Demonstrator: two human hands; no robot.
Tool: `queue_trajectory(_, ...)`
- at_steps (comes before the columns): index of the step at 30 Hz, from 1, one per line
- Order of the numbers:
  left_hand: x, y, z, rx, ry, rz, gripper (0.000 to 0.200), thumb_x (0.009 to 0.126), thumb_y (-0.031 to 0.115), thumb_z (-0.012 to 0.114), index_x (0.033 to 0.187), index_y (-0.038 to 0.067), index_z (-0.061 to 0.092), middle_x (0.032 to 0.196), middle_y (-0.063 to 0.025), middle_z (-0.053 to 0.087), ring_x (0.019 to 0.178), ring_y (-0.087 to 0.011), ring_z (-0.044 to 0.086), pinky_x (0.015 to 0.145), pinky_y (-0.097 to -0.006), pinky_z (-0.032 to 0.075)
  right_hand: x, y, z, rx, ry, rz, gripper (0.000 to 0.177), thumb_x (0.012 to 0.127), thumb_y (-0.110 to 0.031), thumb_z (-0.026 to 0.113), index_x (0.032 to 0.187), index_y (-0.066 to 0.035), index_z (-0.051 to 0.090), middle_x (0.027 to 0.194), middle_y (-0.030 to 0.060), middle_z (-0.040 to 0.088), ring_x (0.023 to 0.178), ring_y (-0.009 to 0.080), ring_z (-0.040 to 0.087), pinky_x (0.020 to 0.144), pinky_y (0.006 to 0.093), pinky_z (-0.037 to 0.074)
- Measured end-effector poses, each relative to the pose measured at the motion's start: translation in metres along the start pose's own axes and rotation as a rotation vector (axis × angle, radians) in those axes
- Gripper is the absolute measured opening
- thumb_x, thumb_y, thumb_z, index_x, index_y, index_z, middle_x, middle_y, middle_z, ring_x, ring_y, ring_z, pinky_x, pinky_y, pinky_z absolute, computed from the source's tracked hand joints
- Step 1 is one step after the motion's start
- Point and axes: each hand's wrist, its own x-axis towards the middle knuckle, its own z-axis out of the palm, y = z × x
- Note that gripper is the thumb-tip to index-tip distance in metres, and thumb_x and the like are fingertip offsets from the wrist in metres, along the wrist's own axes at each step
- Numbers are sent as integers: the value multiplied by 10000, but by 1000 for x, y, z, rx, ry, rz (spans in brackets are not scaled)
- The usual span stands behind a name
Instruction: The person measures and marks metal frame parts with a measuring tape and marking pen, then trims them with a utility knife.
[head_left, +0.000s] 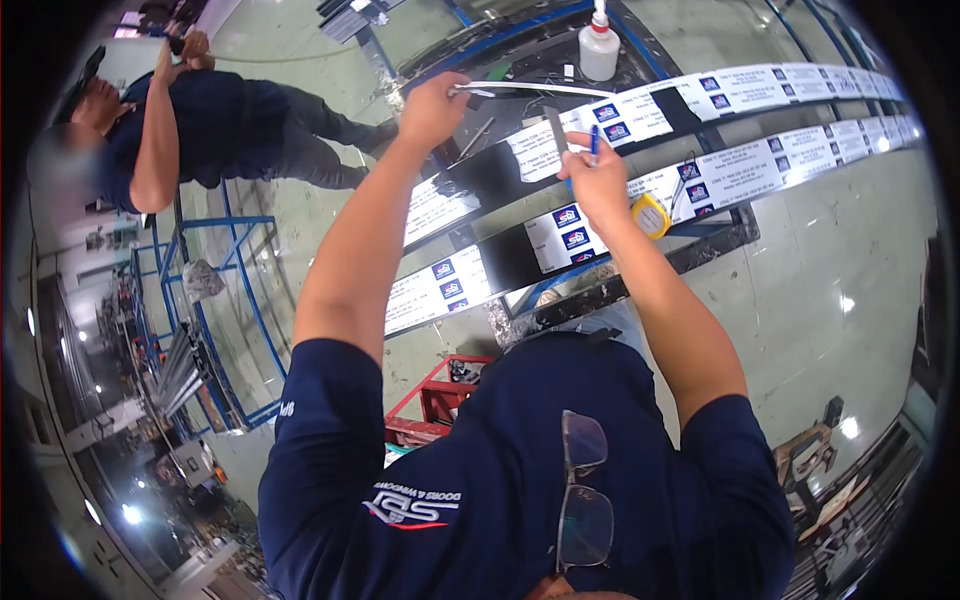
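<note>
My left hand [435, 112] is closed on one end of a thin white strip [540, 88], which bows out to the right above the dark work surface. My right hand [598, 185] is closed around a blue pen [595, 142] that points up. A flat grey metal blade [555, 132] also sticks out of its grip; its lower end is hidden by the fingers. Just below that hand, a yellow tape measure [651, 216] rests by the nearer of two long profiles [760, 172] wrapped in printed white film. The farther profile [645, 113] runs behind the right hand.
A white squeeze bottle [598, 50] stands on the dark surface [520, 45] at the back. Another person [225, 125] stands at the left. Blue metal racks [205, 290] fill the left side. A red tool container [432, 402] sits low by my body.
</note>
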Motion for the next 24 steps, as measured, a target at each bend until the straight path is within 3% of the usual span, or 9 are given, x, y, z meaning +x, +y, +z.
queue_trajectory(3,9,-52,38,130,45,308,627,814,67,709,1416,137,545,1494,-213,491,1208,-355,628,981,-377,508,-21,-15,-15,-51,-8,14,342,908,-62,655,1245,-8,632,730,29,683,555,41,484,516,215,378)
queue_trajectory(4,4,-42,35,105,-191,80,833,780,12,682,1540,174,383,1664,-221,167,1343,-388,517,1055,-395,465,-29,-12,-20,-62,-23,19,342,908,-62,655,1245,-8,632,730,29,683,555,41,484,516,215,378)
queue_trajectory(5,2,-31,31,155,-308,-3,864,785,-8,663,1564,184,341,1686,-211,56,1320,-392,540,1021,-396,489,-36,-10,-25,-74,-8,23,340,913,-59,654,1248,-8,630,731,29,681,540,34,467,495,212,359)
queue_trajectory(8,-6,-38,38,179,-249,-16,832,799,-4,669,1552,172,362,1605,-228,325,1247,-391,597,977,-401,512,-51,-5,-43,-113,-4,56,314,922,-44,650,1232,-1,634,737,27,675,605,51,528,561,224,393)
queue_trajectory(10,-6,-45,34,128,-245,-84,713,815,11,693,1483,139,478,1321,-203,642,1113,-352,678,912,-396,537,-59,-1,-48,-145,6,93,297,932,-27,641,1227,10,635,726,24,664,680,69,593,647,235,427)
queue_trajectory(13,-10,-54,29,42,-204,-119,553,824,34,719,1361,105,609,1025,-143,754,1004,-311,714,882,-388,545,-66,0,-54,-154,-10,105,306,936,-28,636,1240,6,630,720,23,662,676,64,579,648,231,417)
queue_trajectory(17,-14,-55,31,-37,-67,-219,425,839,91,732,1261,99,684,1065,-131,755,1006,-310,712,892,-387,547,-73,-1,-59,-182,-38,114,310,940,-26,630,1250,0,630,720,12,654,687,64,577,649,236,415)
queue_trajectory(21,-20,-65,37,114,-124,-45,668,806,-6,607,1459,93,507,1502,-263,460,1288,-383,563,1056,-405,477,-83,-14,-59,-256,-30,90,303,944,-23,619,1245,9,621,732,23,659,729,68,587,694,229,424)
queue_trajectory(24,-30,-77,35,49,-82,-45,740,787,2,599,1504,99,439,1556,-262,382,1386,-373,458,1104,-412,432,-88,-17,-61,-236,-40,83,308,942,-14,615,1249,11,611,755,25,671,762,75,605,748,225,443)
